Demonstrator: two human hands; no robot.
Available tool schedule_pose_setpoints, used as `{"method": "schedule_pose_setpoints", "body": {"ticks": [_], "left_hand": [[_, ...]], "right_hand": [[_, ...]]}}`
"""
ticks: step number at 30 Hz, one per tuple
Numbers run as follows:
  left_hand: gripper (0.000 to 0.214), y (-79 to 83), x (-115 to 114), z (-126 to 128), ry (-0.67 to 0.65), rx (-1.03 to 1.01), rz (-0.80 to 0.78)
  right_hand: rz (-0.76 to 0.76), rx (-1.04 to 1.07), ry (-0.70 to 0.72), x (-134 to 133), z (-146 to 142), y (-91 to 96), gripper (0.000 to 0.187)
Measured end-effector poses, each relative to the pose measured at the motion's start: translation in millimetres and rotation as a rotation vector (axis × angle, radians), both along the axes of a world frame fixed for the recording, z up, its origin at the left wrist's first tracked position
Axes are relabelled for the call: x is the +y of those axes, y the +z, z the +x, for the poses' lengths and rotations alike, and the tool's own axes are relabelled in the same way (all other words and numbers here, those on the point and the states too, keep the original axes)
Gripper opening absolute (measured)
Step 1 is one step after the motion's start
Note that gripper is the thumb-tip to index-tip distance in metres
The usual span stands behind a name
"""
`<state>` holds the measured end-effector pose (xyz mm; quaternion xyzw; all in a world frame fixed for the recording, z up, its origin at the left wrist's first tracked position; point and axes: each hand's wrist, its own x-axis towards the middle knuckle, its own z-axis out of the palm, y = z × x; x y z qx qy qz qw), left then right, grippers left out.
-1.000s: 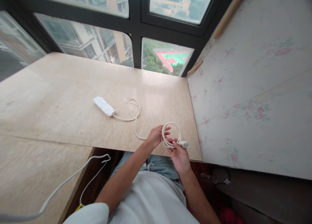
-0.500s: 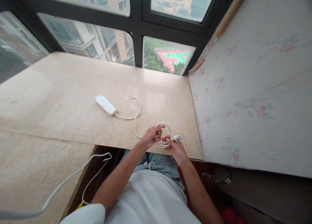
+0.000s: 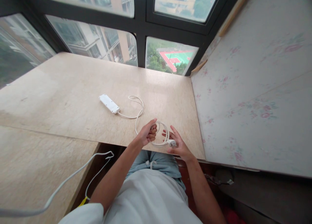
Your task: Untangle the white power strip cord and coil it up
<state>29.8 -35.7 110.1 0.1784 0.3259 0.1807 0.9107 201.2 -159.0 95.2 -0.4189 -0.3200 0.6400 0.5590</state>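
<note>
A coiled white power cord [image 3: 159, 144] hangs in loops from my left hand [image 3: 148, 133], whose fingers are wrapped round it. At the coil's right side is the plug [image 3: 172, 143], close to the palm of my right hand [image 3: 179, 144]. That hand's fingers are spread apart around the plug and the coil's edge; whether they touch it I cannot tell. From my left hand the cord runs back over the pale counter [image 3: 73, 84] in a loose loop to a white power strip [image 3: 109, 103], lying face down or flat on the stone surface.
A second white cable [image 3: 73, 175] arches over the lower left counter, with a yellow piece [image 3: 83, 201] near its lower end. Dark-framed windows [image 3: 140, 32] stand behind the counter. A flower-patterned wall [image 3: 251, 97] bounds the right side.
My right hand has let go of the coil and spread its fingers. My left hand has closed round the cord loops. The view has shifted slightly.
</note>
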Motion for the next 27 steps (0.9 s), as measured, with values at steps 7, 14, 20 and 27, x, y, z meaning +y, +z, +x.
{"method": "schedule_pose_setpoints", "body": {"ticks": [7,14,20,27], "left_hand": [[0.055,31.5,7.5,-5.6,-0.175,0.011,0.069],[0.054,83.6,18.1,-2.6,-0.211,0.062,0.173],[0.051,115.8,35.4,-10.9,-0.073,0.097,0.179],[0.048,137.7,40.0,-6.3,-0.029,0.117,0.162]], "right_hand": [[0.017,0.044,0.052,19.5,9.5,-6.6,0.091],[0.18,-0.257,0.188,80.1,-47.2,-29.9,0.048],[0.273,-0.432,0.161,83.9,-58.5,-47.0,0.017],[0.271,-0.597,-0.02,81.3,-26.9,-55.3,0.018]]}}
